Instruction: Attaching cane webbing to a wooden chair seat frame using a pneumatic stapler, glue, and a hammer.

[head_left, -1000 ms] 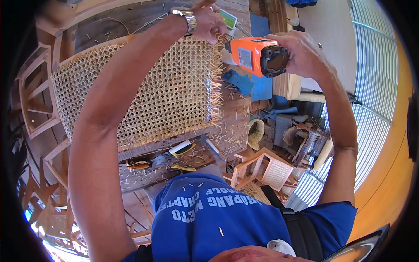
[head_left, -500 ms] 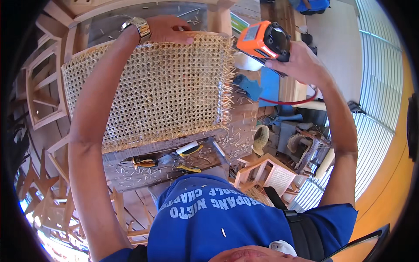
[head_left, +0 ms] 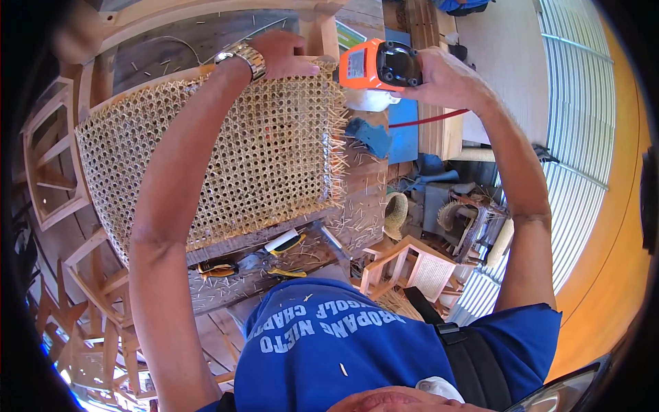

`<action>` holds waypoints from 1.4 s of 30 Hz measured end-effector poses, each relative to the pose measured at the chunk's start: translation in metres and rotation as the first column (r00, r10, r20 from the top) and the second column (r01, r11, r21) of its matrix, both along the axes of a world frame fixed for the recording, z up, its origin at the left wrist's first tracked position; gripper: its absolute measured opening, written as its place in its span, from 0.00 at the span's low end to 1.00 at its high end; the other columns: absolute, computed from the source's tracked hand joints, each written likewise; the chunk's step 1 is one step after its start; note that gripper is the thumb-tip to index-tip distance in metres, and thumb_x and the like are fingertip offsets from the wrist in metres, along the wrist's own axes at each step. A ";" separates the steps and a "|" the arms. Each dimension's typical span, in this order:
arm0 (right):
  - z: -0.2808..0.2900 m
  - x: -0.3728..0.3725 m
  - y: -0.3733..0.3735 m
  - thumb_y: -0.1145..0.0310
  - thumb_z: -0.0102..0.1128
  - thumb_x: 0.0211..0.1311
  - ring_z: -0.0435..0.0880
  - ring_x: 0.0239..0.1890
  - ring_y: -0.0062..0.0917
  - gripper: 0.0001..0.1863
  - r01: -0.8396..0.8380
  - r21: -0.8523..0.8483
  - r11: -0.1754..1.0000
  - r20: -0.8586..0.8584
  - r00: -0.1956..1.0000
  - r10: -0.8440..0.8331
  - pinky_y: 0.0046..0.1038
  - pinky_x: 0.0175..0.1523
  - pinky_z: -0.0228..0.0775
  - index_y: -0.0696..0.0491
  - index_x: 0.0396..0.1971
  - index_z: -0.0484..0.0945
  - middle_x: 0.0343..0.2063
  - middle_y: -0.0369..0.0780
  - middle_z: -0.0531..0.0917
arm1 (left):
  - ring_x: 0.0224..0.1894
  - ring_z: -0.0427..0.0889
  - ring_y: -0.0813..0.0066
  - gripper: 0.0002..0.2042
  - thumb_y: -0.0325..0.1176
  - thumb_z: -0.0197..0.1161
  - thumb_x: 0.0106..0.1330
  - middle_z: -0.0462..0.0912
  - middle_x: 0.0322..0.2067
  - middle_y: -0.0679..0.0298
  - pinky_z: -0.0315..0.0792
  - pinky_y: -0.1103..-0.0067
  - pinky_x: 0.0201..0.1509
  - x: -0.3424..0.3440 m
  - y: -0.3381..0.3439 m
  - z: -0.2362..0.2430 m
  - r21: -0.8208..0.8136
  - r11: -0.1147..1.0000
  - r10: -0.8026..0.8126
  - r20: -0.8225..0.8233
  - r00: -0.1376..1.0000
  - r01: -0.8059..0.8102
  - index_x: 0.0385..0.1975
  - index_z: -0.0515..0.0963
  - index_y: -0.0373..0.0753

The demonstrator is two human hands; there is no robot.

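Note:
A panel of woven cane webbing (head_left: 261,151) lies stretched over a wooden chair frame (head_left: 331,41), its right edge a fringe of frayed strand ends. My left hand (head_left: 283,56), with a metal watch on the wrist, grips the panel's far edge near the far right corner. The thumb rests on the weave, and the other fingers are partly hidden. In my right hand (head_left: 446,77) is an orange and black air stapler (head_left: 367,65), held right at that corner. A red hose (head_left: 432,120) runs below it. The stapler's nose is hidden.
Nearer me on the workbench (head_left: 357,230), yellow-handled pliers (head_left: 217,269) and other hand tools lie among cane scraps. A blue cloth (head_left: 371,136) sits right of the fringe. Bare wooden chair frames (head_left: 55,151) stand at left; another chair (head_left: 412,268) stands at lower right.
My right hand has brought the stapler left to the panel's far right corner. My left hand has slid right along the far edge toward it. The view has shifted slightly.

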State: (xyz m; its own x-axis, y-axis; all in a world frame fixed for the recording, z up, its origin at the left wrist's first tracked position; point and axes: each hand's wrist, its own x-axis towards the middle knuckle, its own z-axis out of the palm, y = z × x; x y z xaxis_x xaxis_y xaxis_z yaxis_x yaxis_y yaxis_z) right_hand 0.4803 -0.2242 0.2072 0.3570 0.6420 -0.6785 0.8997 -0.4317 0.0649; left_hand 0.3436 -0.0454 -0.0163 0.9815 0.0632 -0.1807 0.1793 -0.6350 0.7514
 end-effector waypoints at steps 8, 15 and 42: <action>0.012 0.001 -0.036 0.53 0.79 0.50 0.82 0.32 0.34 0.25 0.139 0.108 0.984 0.007 0.990 -0.140 0.32 0.39 0.73 0.58 0.38 0.82 0.30 0.45 0.82 | 0.40 0.83 0.58 0.21 0.45 0.74 0.53 0.84 0.37 0.57 0.71 0.65 0.56 0.034 -0.028 -0.009 0.208 0.932 0.046 0.743 0.668 -0.296 0.42 0.83 0.38; 0.022 0.000 -0.048 0.56 0.81 0.48 0.82 0.41 0.36 0.27 0.239 -0.028 0.971 -0.012 0.971 -0.239 0.33 0.48 0.74 0.56 0.43 0.81 0.37 0.44 0.81 | 0.35 0.85 0.59 0.13 0.46 0.67 0.55 0.88 0.32 0.59 0.74 0.61 0.50 0.067 -0.015 0.018 0.384 0.843 -0.478 0.213 0.852 0.377 0.31 0.86 0.44; -0.028 -0.001 -0.064 0.70 0.77 0.43 0.86 0.35 0.40 0.30 -0.137 0.356 0.925 -0.154 0.967 0.203 0.38 0.46 0.75 0.54 0.52 0.82 0.34 0.46 0.87 | 0.26 0.84 0.70 0.03 0.30 0.69 0.57 0.85 0.23 0.62 0.78 0.71 0.32 0.086 -0.029 -0.012 -0.146 0.854 -0.360 0.527 0.770 0.499 0.26 0.85 0.38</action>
State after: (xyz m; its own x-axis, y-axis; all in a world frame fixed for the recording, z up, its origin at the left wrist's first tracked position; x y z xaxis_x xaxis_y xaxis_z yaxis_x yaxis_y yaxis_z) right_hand 0.4789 -0.2880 0.1796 0.1118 0.8849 -0.4521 0.9431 -0.2378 -0.2322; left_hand 0.4292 -0.0741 -0.0283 0.8592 -0.3672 0.3562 -0.4773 -0.3246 0.8166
